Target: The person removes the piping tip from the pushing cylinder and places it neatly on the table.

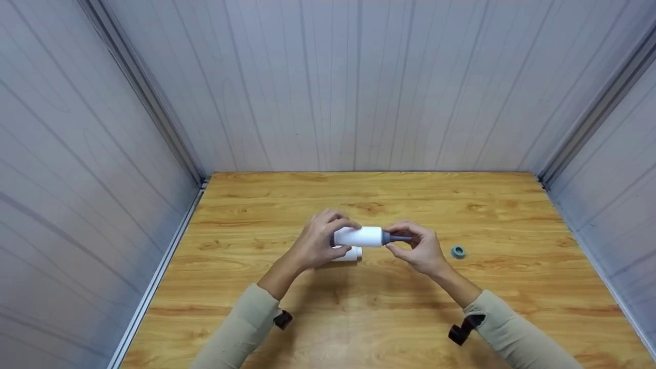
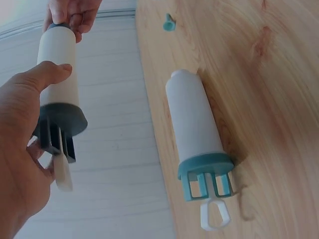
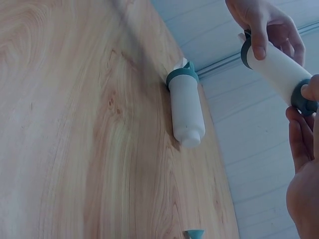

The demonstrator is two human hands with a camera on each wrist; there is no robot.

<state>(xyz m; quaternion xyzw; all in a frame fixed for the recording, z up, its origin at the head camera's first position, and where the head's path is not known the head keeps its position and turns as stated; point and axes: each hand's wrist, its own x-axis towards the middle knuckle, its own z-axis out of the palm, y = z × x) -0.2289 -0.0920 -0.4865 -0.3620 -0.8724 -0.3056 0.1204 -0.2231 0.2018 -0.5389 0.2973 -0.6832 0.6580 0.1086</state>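
White plastic, head view: grey-trimmed tube (image 1: 365,237) held about level over wood-grain table (image 1: 246,287). Gripped near one end by L hand (image 1: 319,242), fingers over top, thumb underneath. Dark grey nozzle (image 1: 401,238) at other end, pinched btwn thumb & fingers of R hand (image 1: 421,250). Partly hidden behind L hand, teal-trimmed tube (image 1: 349,254) on table. Off to R of R hand, well apart from both tubes, small teal nozzle (image 1: 454,253). Beige sleeves (image 1: 245,323) on both arms, streaky pale wall panels (image 1: 328,87) around.

L wrist view: dark slotted collar (image 2: 62,118) w/ off-white pull handle (image 2: 62,172) at near end of held tube; L thumb across barrel, R hand at far end. Lying on its side, apart from held tube: teal-trimmed tube w/ teal slotted collar (image 2: 205,164) & white loop handle (image 2: 204,225).

R wrist view: R hand at nozzle end, partly cut off by pic. edge; L fingers wrapped round barrel by dark collar. Teal nozzle at bottom edge. Any print on barrels: too blurred to tell.
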